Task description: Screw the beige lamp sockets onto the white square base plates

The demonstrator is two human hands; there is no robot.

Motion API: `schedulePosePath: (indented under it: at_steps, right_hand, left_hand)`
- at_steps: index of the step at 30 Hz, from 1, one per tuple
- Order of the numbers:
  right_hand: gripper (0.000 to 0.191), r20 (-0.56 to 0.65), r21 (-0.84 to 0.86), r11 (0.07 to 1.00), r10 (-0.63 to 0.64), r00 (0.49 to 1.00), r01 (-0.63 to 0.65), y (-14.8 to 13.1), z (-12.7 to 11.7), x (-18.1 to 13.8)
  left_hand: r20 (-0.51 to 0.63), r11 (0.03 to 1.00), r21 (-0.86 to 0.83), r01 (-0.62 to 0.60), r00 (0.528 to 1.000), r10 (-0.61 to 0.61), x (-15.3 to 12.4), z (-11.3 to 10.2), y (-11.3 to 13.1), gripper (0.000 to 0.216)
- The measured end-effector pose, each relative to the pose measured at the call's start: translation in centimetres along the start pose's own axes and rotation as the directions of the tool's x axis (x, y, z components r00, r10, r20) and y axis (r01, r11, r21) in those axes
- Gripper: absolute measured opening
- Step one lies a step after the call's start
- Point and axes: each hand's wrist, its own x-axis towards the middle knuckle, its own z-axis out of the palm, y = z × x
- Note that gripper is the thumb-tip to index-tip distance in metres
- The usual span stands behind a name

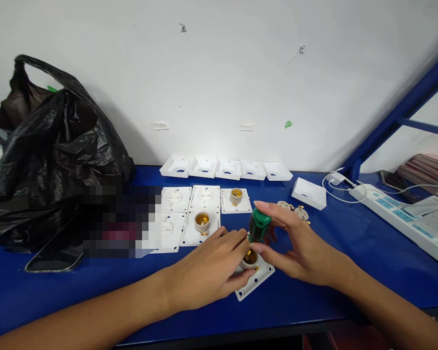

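My right hand grips a stubby green-and-black screwdriver by its handle, held upright over a lamp socket with a brass-coloured inside. That socket sits on a white square base plate at the front of the table. My left hand is closed on the socket and plate from the left, its thumb along the near side. The screwdriver's tip is hidden inside the socket. Beyond my hands, two more plates carry sockets, one socket near and another farther back. Bare plates lie to their left.
Several white box covers line the wall, and another cover lies right of them. Round socket parts rest behind my right hand. A power strip with cables stands right; a black plastic bag and phone are left.
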Motion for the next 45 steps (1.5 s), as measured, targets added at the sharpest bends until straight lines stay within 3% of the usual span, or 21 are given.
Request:
schedulePosePath:
  at_steps: [45]
  right_hand:
    - [0.069, -0.002, -0.001, 1.000, -0.007, 1.000, 0.007, 0.00, -0.01, -0.05]
  left_hand:
    - [-0.009, 1.000, -0.018, -0.002, 1.000, 0.002, 0.01, 0.01, -0.04, 0.014]
